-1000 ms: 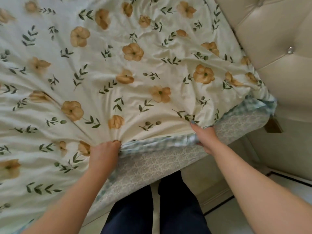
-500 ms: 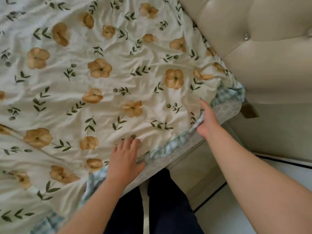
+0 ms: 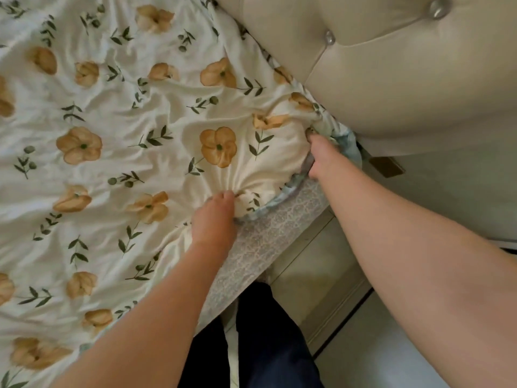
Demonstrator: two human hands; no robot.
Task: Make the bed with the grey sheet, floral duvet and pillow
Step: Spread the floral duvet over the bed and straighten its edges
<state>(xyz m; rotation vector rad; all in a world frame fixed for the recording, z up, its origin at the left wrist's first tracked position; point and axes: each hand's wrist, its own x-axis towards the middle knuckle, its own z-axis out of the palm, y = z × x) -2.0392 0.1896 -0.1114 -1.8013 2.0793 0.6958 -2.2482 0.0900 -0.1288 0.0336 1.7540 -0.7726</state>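
A cream tufted headboard [image 3: 391,79] with shiny buttons [image 3: 330,38] fills the upper right. Under its lower edge sits a small brown piece [image 3: 386,166], perhaps a bracket. Pale floor [image 3: 377,348] lies below.

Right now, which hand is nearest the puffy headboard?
The right hand, gripping the duvet corner beside the headboard; the left hand grips the edge farther away.

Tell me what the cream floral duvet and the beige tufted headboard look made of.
The cream floral duvet: soft matte woven fabric, probably cotton; creases and bunches under the left hand. The beige tufted headboard: smooth, faintly glossy upholstery, likely leather or faux leather; padded panels, stitched seams, shiny buttons.
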